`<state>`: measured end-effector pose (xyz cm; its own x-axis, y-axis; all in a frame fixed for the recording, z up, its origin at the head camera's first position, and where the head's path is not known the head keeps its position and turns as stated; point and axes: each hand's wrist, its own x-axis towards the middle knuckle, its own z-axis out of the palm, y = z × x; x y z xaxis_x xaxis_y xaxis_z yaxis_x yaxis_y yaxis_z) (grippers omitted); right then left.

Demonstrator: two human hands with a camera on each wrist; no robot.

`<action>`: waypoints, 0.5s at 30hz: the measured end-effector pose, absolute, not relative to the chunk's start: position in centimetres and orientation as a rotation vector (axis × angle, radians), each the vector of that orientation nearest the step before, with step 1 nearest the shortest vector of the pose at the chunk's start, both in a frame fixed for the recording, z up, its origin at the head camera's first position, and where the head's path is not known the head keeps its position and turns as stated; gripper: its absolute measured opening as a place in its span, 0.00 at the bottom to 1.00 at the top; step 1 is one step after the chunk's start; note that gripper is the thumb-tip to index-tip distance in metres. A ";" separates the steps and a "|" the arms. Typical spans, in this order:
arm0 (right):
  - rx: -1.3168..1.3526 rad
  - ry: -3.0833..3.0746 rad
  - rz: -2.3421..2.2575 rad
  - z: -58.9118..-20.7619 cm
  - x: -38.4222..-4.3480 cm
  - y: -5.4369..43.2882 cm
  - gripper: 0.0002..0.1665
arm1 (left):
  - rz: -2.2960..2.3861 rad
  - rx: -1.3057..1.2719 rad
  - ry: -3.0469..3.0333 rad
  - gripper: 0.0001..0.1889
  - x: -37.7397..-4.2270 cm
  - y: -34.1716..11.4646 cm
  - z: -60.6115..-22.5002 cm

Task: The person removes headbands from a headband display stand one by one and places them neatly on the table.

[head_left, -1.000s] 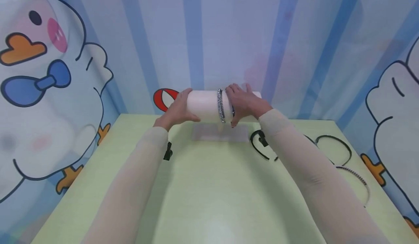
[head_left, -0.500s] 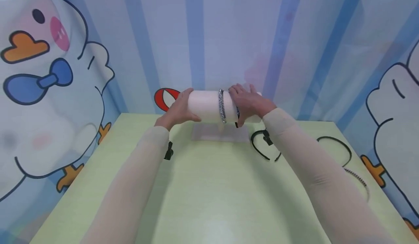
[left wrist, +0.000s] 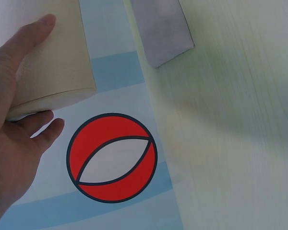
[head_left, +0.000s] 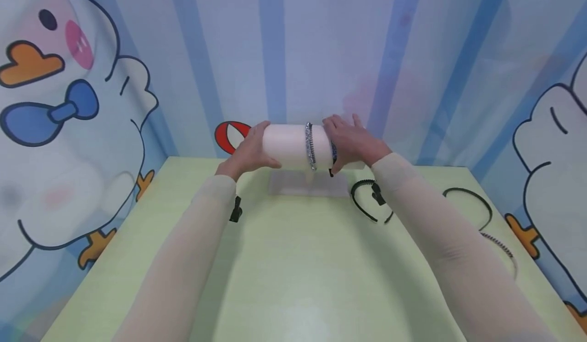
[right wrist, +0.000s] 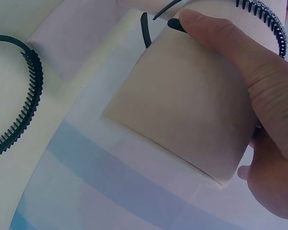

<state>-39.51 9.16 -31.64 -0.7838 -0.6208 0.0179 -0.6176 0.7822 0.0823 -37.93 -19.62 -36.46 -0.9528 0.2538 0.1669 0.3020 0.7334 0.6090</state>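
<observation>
A white padded cylinder [head_left: 286, 146] lies crosswise on a stand with a pale flat base [head_left: 293, 186]. My left hand [head_left: 249, 153] grips the cylinder's left end, thumb in front and fingers behind, also seen with the cylinder [left wrist: 57, 62] in the left wrist view. Around the cylinder's middle sits a silvery, glittering toothed headband [head_left: 310, 146]. Just right of it, my right hand [head_left: 352, 143] holds a second, dark headband [head_left: 334, 152] over the cylinder. In the right wrist view my thumb presses that headband's black tip [right wrist: 176, 25]; most of its band is hidden under the hand.
On the table [head_left: 284, 260] right of the stand lies a black toothed headband [head_left: 359, 209] with a bow. Farther right are a thin black headband [head_left: 477, 196] and a beaded one [head_left: 500, 245], partly behind my sleeve. A black bow [head_left: 236, 210] shows beside my left sleeve.
My right hand has slid slightly right along the cylinder with the dark headband, widening the gap to the glittering one. My left hand stays on the left end.
</observation>
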 end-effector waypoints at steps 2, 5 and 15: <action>1.032 -2.906 -0.087 -31.8 -39.6 9.2 0.79 | -1.029 -0.456 -2.857 0.59 -37.9 -19.6 -36.4; 1.029 -2.889 -0.094 -32.0 -39.6 9.3 0.78 | -1.039 -0.463 -2.855 0.59 -37.9 -19.6 -36.6; 0.989 -2.884 -0.044 -32.4 -39.6 9.1 0.79 | -1.036 -0.452 -2.852 0.60 -38.1 -19.7 -36.6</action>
<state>-39.64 9.12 -32.41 -0.7857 -0.6137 0.0780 -0.6110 0.7896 0.0574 -38.14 -19.70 -36.60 -0.9540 0.2487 0.1676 0.2984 0.7291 0.6160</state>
